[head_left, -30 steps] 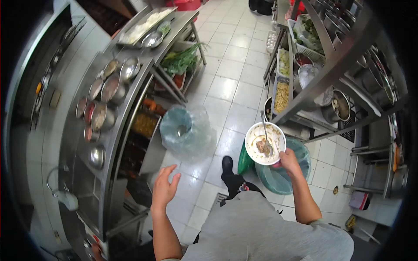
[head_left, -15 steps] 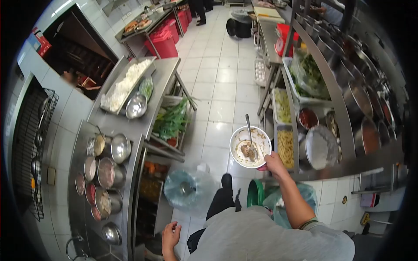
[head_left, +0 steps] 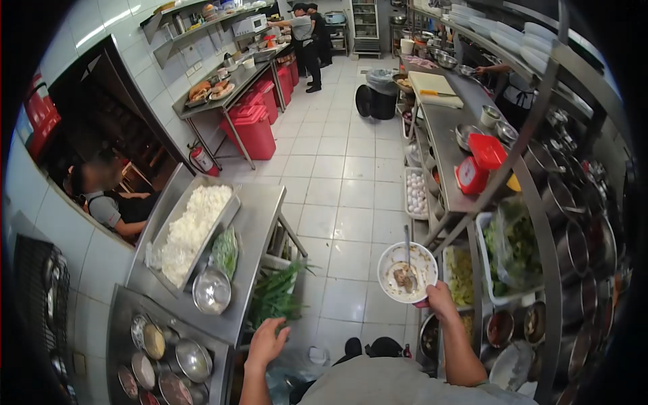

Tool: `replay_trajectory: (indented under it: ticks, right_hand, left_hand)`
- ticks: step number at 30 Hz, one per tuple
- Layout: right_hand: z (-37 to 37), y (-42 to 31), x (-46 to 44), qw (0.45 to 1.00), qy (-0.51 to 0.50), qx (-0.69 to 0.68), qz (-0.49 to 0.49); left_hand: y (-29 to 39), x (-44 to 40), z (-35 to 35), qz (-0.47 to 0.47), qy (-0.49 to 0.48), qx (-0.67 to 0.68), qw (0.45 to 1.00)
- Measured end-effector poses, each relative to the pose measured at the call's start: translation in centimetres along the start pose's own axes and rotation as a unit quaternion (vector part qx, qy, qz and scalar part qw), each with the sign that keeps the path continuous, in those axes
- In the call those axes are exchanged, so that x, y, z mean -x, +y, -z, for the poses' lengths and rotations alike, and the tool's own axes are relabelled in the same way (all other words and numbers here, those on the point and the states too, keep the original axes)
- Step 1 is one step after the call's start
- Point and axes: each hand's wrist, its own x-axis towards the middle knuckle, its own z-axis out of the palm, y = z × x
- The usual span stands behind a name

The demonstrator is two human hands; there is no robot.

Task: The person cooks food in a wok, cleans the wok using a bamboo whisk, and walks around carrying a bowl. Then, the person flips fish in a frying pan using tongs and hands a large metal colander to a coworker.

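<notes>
My right hand (head_left: 442, 302) grips the rim of a white bowl (head_left: 389, 264) at its lower right side, thumb near the edge. Brown food remains (head_left: 406, 279) lie in the bowl, and smears mark its inner wall. A metal spoon (head_left: 408, 244) leans in it with its handle pointing away from me. My left hand (head_left: 268, 342) is held out with loosely bent, parted fingers and nothing in it. It is nearest to a bunch of long green leaves (head_left: 273, 295) under the steel table's edge.
At left, a steel table (head_left: 260, 226) bears a tray of white food (head_left: 196, 229) and a metal bowl (head_left: 212, 290). A shelf unit with a red scale (head_left: 470, 177) and an egg tray (head_left: 416, 192) lines the right. Co-workers (head_left: 307, 44) stand far ahead; another person (head_left: 111, 202) is in the doorway.
My view has tilted up and moved forward along the aisle. The bowl in my right hand now appears farther right and lower. My left hand has risen in front of me.
</notes>
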Motion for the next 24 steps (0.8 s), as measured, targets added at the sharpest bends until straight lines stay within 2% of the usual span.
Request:
replay_trajectory:
  ticks: [3, 6, 9, 10, 14, 16, 21, 24]
  right_hand:
    - [0.9, -1.1, -5.0, 1.0, 0.002, -0.013, -0.008]
    - [0.2, -4.4, -9.8, 1.0, 0.015, -0.016, -0.016]
    - [-0.4, -6.5, -17.2, 1.0, 0.015, 0.016, 0.005]
    - [-1.5, -8.4, -19.3, 1.0, 0.015, 0.013, -0.001]
    - [-7.1, -16.0, -32.9, 0.994, -0.069, 0.072, -0.037]
    - [-10.1, -18.8, -38.6, 0.989, -0.107, 0.098, -0.014]
    - [-19.3, -27.4, -50.6, 0.966, -0.217, 0.135, 0.029]
    - [-24.8, -33.0, -55.3, 0.962, -0.223, 0.15, 0.046]
  left_hand:
    - [4.4, -10.3, 0.8, -0.101, -0.005, 0.018, 0.995]
    - [6.6, -18.9, 0.3, -0.145, -0.03, 0.049, 0.988]
    - [6.4, -25.2, -1.5, -0.092, -0.055, 0.048, 0.993]
    - [5.8, -26.8, -1.8, -0.096, -0.035, 0.033, 0.994]
    - [5.2, -30.8, -0.1, 0.038, -0.026, 0.082, 0.996]
    - [5.4, -32.4, 0.5, 0.1, 0.005, 0.092, 0.991]
    - [4.3, -40.6, 0.4, 0.142, 0.066, 0.155, 0.975]
    - [2.7, -48.6, 0.7, 0.116, 0.093, 0.174, 0.973]
